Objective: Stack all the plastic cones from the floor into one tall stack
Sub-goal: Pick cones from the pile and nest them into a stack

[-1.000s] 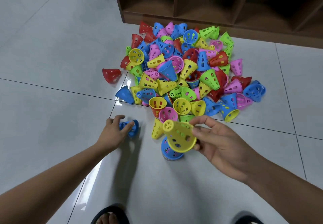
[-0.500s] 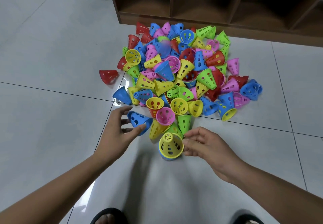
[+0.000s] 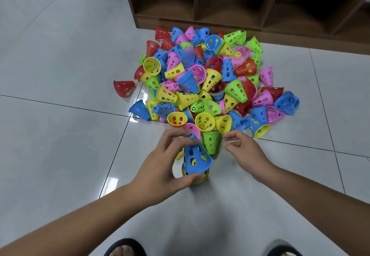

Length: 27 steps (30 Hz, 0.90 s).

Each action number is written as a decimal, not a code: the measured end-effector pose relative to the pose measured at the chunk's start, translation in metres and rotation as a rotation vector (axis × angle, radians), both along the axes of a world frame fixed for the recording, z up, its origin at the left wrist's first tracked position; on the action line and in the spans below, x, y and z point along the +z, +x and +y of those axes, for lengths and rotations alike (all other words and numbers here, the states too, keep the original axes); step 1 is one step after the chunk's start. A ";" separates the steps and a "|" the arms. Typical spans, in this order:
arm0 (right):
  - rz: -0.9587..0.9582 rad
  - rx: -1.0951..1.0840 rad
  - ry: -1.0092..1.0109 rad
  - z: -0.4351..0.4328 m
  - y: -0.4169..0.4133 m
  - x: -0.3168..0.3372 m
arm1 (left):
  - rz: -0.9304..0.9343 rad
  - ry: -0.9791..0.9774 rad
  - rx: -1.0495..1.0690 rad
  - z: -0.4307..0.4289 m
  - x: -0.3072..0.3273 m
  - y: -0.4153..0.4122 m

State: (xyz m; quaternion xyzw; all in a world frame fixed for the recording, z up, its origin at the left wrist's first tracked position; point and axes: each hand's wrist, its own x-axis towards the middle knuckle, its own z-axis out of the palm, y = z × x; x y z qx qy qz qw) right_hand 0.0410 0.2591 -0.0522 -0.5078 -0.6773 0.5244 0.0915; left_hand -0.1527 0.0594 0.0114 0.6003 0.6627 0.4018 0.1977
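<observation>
Several left hand [image 3: 160,167] fingers [image 3: 180,141] curled round tip of blue cone [image 3: 195,157], capping yellow cone [image 3: 198,178] upright on tiled floor [image 3: 60,135]. Right hand [image 3: 244,151] just beside, loosely curled, holding nothing. Loose cone pile [image 3: 210,83] beyond.

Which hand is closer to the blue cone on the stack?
Left. The left hand grips the blue cone; the right hand hovers apart from it, on its right, holding nothing.

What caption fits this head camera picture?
Left hand holds a blue cone over a yellow cone beside the colourful pile.
</observation>
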 end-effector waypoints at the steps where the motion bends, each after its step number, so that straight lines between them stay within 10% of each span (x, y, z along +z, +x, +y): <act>1: -0.007 0.025 0.032 0.006 -0.002 -0.002 | 0.024 -0.002 -0.013 0.000 -0.002 0.000; 12: -0.170 0.334 0.170 0.047 -0.018 -0.028 | 0.289 -0.005 -0.203 -0.011 -0.024 0.010; 21: -0.054 0.057 0.214 0.031 0.004 -0.010 | -0.014 -0.112 0.001 -0.005 -0.034 -0.014; 27: 0.141 -0.076 0.151 0.011 0.018 0.023 | 0.151 -0.207 0.085 0.011 -0.068 -0.039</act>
